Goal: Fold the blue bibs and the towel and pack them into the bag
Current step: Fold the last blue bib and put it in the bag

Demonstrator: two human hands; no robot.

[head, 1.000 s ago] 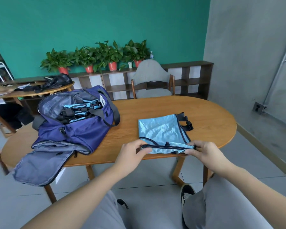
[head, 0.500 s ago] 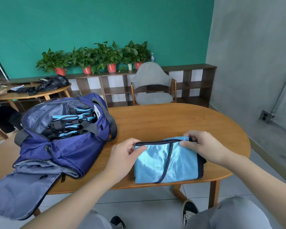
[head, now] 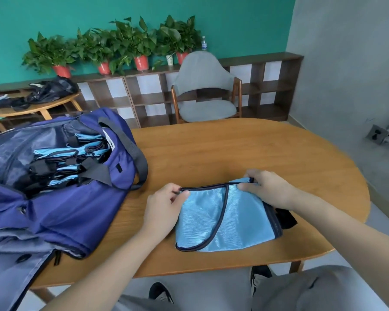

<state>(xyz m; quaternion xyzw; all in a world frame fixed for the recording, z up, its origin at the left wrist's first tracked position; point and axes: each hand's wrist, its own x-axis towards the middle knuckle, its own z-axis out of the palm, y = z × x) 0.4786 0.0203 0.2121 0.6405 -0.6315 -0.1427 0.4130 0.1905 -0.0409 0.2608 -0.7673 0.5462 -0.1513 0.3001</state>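
A light blue bib with dark trim lies folded in half on the wooden table, near its front edge. My left hand pinches the bib's far left corner. My right hand pinches its far right corner. A black strap pokes out at the bib's right side. An open purple bag sits on the table's left part, with several folded blue bibs inside. No towel can be made out.
A grey chair stands behind the table. Low shelves with potted plants run along the green wall. A second table with dark items is at the far left. My knees are below the table's front edge.
Both hands carried the bib's near edge up and over to the far edge, folding it in half. The view has moved closer and lower over the table.
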